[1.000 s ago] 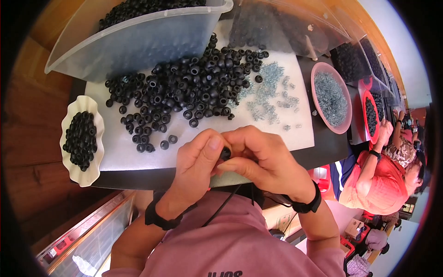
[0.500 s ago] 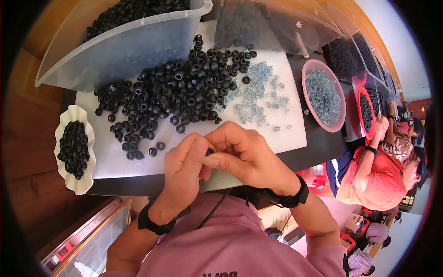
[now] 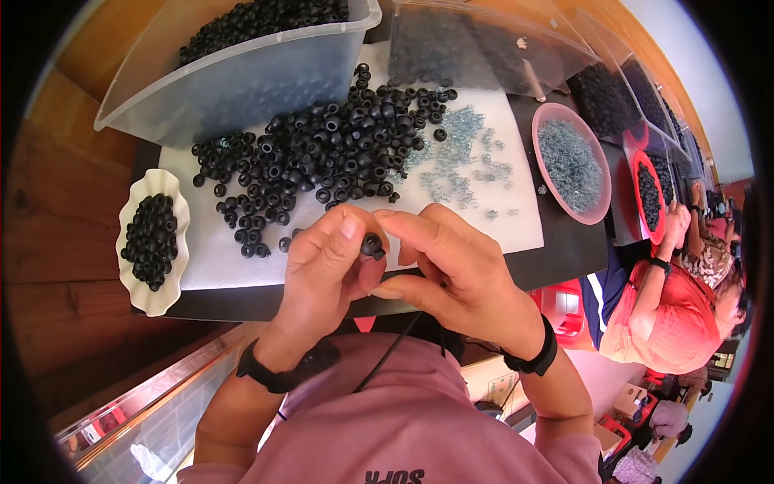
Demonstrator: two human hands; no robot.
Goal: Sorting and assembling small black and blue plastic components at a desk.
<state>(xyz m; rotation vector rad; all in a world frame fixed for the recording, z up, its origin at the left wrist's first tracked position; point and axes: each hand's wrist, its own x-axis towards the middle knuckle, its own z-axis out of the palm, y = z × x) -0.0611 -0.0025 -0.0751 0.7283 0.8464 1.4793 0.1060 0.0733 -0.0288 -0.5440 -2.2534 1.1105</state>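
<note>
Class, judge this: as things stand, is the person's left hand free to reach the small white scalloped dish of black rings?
Probably not yet: the left hand shares a black ring with the right hand. Otherwise the way to the dish looks open.

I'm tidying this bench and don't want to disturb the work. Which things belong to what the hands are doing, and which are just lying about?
In use:
- black rubber grommet, pinched between left hand and right hand
- grommet pile
- small metal pieces
- scalloped dish of grommets

Lying about:
- pink bowl
- clear bin
- red bowl

Two hands (image 3: 322, 274) (image 3: 451, 270) pinch one black ring (image 3: 372, 244); the bench (image 3: 564, 258) carries two clear tubs (image 3: 234, 81) (image 3: 484, 48), one white dish (image 3: 133, 290) and two pink bowls (image 3: 597, 214) (image 3: 637, 173).
</note>
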